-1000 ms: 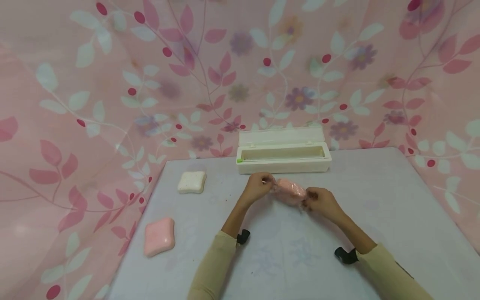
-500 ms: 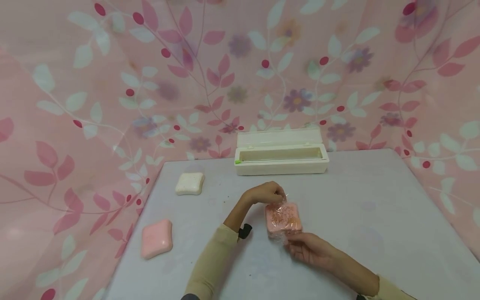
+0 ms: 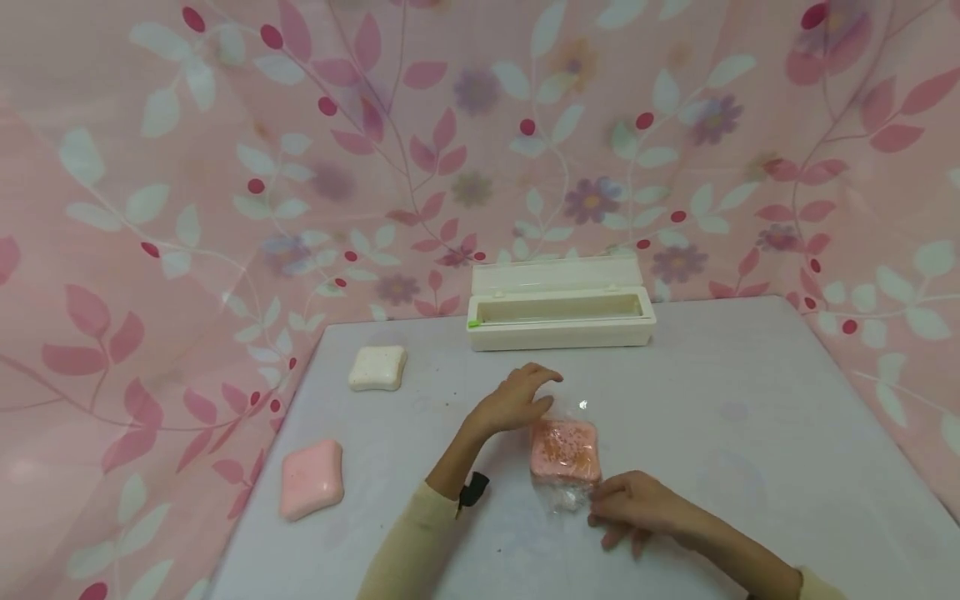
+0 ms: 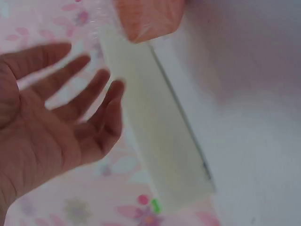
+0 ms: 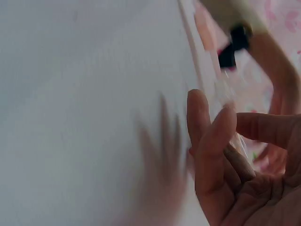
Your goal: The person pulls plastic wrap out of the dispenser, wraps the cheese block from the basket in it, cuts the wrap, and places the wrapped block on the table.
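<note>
A pink, cushion-shaped bar that looks like soap (image 3: 564, 450) is wrapped in clear plastic, with crumpled film gathered at its near end. My left hand (image 3: 513, 400) is just beyond its far left corner, fingers spread and holding nothing. In the left wrist view that hand's palm (image 4: 42, 122) shows, with the bar (image 4: 150, 19) past the fingers. At the near right corner my right hand (image 3: 637, 508) pinches the plastic film. Its thumb and index finger (image 5: 218, 132) meet in the right wrist view, film showing beside them.
An open white long box (image 3: 562, 333) with its lid raised stands at the back of the table. A white bar (image 3: 377, 368) lies at the far left, and an unwrapped pink bar (image 3: 311, 479) lies closer on the left. Patterned pink cloth hangs behind.
The wrapped bar has turned and come nearer the body. My left hand has let go of the film's far end and opened. My right hand has moved nearer with the near end.
</note>
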A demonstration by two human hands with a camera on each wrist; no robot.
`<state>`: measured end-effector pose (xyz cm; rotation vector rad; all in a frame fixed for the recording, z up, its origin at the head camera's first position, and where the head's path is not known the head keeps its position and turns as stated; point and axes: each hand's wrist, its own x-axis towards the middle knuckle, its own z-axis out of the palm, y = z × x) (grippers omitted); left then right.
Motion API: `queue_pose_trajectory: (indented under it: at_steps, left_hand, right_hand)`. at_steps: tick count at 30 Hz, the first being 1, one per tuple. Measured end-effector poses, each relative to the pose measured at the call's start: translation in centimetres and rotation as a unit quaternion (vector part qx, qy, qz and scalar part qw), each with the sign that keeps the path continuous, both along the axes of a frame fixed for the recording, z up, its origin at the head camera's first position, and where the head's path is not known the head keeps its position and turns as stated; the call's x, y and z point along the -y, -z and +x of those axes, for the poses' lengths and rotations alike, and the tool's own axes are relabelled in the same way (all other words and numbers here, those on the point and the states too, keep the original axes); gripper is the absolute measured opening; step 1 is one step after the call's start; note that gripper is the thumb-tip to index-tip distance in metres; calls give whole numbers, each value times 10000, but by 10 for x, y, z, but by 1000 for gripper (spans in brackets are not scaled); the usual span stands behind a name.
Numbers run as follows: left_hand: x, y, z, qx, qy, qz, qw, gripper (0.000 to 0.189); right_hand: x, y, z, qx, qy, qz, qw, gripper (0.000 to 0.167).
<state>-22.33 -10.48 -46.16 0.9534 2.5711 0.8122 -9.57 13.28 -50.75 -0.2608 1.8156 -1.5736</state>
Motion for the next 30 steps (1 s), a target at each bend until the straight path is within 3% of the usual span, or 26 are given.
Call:
queue_pose_trajectory:
  at_steps: [1,2,3,4,6,8,11,12,14,16,20,25,27,28,30]
  left_hand:
    - [4,-4,10,-381,-137,-15,9992,32]
    - [8,-9,20,-683,-201,-28,9975,28]
    - [12,-13,30,-938,-142,-37,9955,25]
    - [15,-16,40,-1115,17,-40,9938,21]
    - [20,-17,58,-1456,491,-178,9880,17]
    - [21,-13,74,-1895,978,-405,9762,18]
    - [20,-3,91,-2397,1373,-849,9573,28]
    - [19,1,96,-2534,1444,-1004,9512,33]
    - [18,9,103,-2619,1536,-1283,9441,43]
    - [17,15,107,-2717,1589,-1550,9364,50]
    - [15,27,113,-2912,1591,-1871,9246,50]
    - [11,33,115,-3043,1517,-2069,9174,45]
    - [10,35,116,-3069,1505,-2127,9154,44]
    - [10,36,115,-3028,1491,-2135,9168,44]
    - [10,38,114,-2985,1466,-2102,9194,45]
  right_hand:
    - [-6,-4,-1,-635,-98,458,9969,34]
    - [-10,-8,-2,-1322,-142,939,9867,29]
    - [-13,-12,-3,-2017,-162,1419,9690,24]
    - [-15,-16,-4,-2720,-194,1816,9448,19]
    - [-14,-19,-4,-4148,-239,2258,8811,12]
    - [-9,-18,-4,-5472,-273,2277,8050,22]
    - [1,-14,-7,-6803,-581,1862,7066,39]
    - [5,-12,-8,-7093,-703,1814,6775,41]
    - [11,-9,-9,-7381,-942,1876,6412,44]
    - [16,-6,-10,-7477,-1157,2061,6206,40]
    - [25,0,-12,-7555,-1313,2461,5929,38]
    - [33,6,-14,-7736,-1423,2654,5576,28]
    - [33,9,-15,-7752,-1495,2626,5548,20]
    - [33,11,-16,-7737,-1521,2576,5585,16]
    - [31,14,-17,-7646,-1514,2426,5776,8]
